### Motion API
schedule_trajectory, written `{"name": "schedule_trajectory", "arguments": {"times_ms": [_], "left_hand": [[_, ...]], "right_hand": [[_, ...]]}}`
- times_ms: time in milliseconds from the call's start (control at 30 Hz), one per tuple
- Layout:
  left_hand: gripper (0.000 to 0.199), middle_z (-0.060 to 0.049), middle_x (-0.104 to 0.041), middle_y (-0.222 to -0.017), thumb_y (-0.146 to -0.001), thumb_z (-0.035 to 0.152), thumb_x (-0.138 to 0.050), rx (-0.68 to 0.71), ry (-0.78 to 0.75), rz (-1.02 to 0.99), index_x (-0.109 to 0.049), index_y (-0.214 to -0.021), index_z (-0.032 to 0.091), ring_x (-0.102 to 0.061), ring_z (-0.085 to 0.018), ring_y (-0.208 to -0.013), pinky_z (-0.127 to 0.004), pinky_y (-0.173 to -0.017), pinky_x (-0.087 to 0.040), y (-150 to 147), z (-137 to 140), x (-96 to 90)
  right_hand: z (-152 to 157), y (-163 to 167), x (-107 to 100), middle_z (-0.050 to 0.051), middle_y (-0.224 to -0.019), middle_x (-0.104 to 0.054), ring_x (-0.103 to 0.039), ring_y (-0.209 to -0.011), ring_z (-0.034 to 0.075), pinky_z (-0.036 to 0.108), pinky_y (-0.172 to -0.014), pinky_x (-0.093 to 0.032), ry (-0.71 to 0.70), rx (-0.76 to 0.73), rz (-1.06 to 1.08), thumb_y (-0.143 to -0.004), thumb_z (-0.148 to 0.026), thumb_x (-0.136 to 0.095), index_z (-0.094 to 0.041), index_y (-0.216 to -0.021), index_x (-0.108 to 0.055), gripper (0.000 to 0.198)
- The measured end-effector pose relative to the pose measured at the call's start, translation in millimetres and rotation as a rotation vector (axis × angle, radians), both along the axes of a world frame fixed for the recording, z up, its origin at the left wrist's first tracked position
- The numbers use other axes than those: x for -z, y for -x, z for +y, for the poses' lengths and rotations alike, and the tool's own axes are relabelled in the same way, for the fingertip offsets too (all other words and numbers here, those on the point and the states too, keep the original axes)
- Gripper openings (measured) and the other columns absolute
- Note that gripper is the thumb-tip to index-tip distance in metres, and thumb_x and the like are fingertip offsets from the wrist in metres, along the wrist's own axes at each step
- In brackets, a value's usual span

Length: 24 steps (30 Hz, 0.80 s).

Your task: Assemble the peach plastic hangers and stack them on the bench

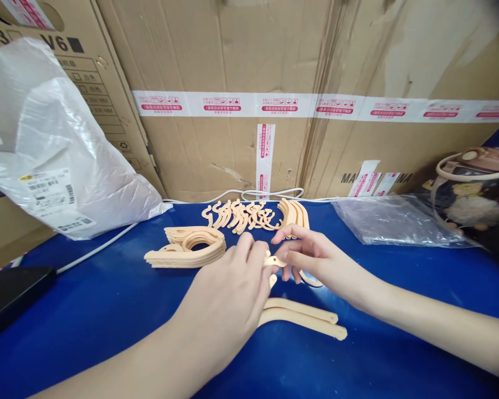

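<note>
The left hand (pixel 228 291), just to the right of the stack of beige parts (pixel 178 259), has its fingers closed around a small beige piece (pixel 276 261). Farther right of the stack, the right hand (pixel 315 257) meets that piece's tip, fingers narrowly curled; from here I can't tell whether it grips. Two long strips (pixel 315 324) lie on the desk (pixel 377 354), nearer the person than the stack; small hooks (pixel 241 219) lie beyond it.
</note>
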<state>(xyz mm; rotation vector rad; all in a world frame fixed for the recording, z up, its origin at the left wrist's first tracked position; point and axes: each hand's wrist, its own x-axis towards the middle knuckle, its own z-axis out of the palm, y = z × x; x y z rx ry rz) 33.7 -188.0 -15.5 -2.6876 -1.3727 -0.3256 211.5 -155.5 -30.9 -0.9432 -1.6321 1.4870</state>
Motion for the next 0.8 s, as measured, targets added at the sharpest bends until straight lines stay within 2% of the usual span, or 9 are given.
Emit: {"name": "schedule_trajectory", "arguments": {"times_ms": [133,233,300,400,467,633,700,800], "left_hand": [[0.044,-0.010,-0.054,-0.112,-0.093,0.016,-0.026,0.068,0.000,-0.238,-0.044,-0.132,0.018,-0.060,-0.022,-0.093,-0.036,-0.077,-0.052,15.2,0.0,9.7],[0.046,-0.009,-0.055,-0.122,-0.095,0.017,-0.029,0.105,0.041,-0.417,-0.035,-0.140,0.022,-0.056,-0.022,-0.109,-0.035,-0.088,-0.048,19.8,3.5,13.4],[0.040,-0.004,-0.062,-0.114,-0.096,0.022,-0.040,0.081,0.118,-0.558,-0.042,-0.135,0.025,-0.060,-0.018,-0.101,-0.029,-0.085,-0.049,20.4,5.2,11.9],[0.021,0.003,-0.066,-0.095,-0.093,0.025,-0.051,0.088,0.229,-0.680,-0.060,-0.112,0.029,-0.062,-0.014,-0.084,-0.023,-0.076,-0.049,20.7,5.9,8.8],[0.016,0.002,-0.063,-0.097,-0.093,0.023,-0.052,0.126,0.235,-0.694,-0.066,-0.098,0.028,-0.061,-0.013,-0.087,-0.022,-0.077,-0.048,21.0,5.7,9.8],[0.015,-0.003,-0.056,-0.109,-0.091,0.023,-0.052,0.140,0.261,-0.744,-0.066,-0.085,0.024,-0.056,-0.017,-0.102,-0.021,-0.072,-0.049,19.9,6.5,17.9],[0.015,-0.002,-0.059,-0.103,-0.092,0.024,-0.050,0.136,0.304,-0.728,-0.063,-0.084,0.022,-0.058,-0.015,-0.092,-0.021,-0.070,-0.048,18.7,6.6,18.5],[0.009,0.003,-0.059,-0.077,-0.092,0.028,-0.050,0.087,0.361,-0.707,-0.056,-0.088,0.022,-0.056,-0.011,-0.064,-0.021,-0.059,-0.045,17.8,6.0,17.6]], "right_hand": [[1.3,-1.1,0.5,-0.003,-0.068,-0.059,-0.059,-0.062,0.011,0.021,-0.053,-0.045,0.004,0.065,0.029,-0.080,-0.032,-0.064,-0.018,-0.084,-0.052,0.019],[-0.1,-2.4,0.8,-0.001,-0.071,-0.062,-0.062,-0.067,0.012,0.024,-0.059,-0.050,0.023,0.071,0.045,-0.079,-0.034,-0.066,-0.018,-0.085,-0.056,0.020],[-0.8,-2.7,1.3,0.000,-0.075,-0.065,-0.064,-0.070,0.013,0.026,-0.063,-0.052,0.038,0.082,0.052,-0.079,-0.036,-0.067,-0.018,-0.086,-0.058,0.022],[-1.5,-2.0,0.6,0.001,-0.079,-0.066,-0.065,-0.072,0.013,0.028,-0.070,-0.054,0.080,0.107,0.067,-0.077,-0.036,-0.070,-0.018,-0.087,-0.058,0.024],[-2.7,-1.0,-1.0,0.001,-0.080,-0.067,-0.066,-0.073,0.013,0.029,-0.074,-0.054,0.120,0.106,0.081,-0.077,-0.035,-0.071,-0.018,-0.088,-0.058,0.025],[-8.1,1.3,-3.2,0.000,-0.079,-0.068,-0.068,-0.076,0.013,0.026,-0.073,-0.054,0.188,0.005,0.123,-0.077,-0.030,-0.072,-0.017,-0.090,-0.057,0.023],[-9.3,1.8,-2.0,0.000,-0.080,-0.068,-0.067,-0.076,0.012,0.026,-0.073,-0.054,0.187,-0.025,0.132,-0.079,-0.028,-0.071,-0.017,-0.090,-0.058,0.020],[-9.6,1.6,0.0,0.001,-0.081,-0.067,-0.067,-0.077,0.012,0.026,-0.074,-0.055,0.159,-0.060,0.130,-0.082,-0.027,-0.067,-0.016,-0.090,-0.059,0.015]]}}
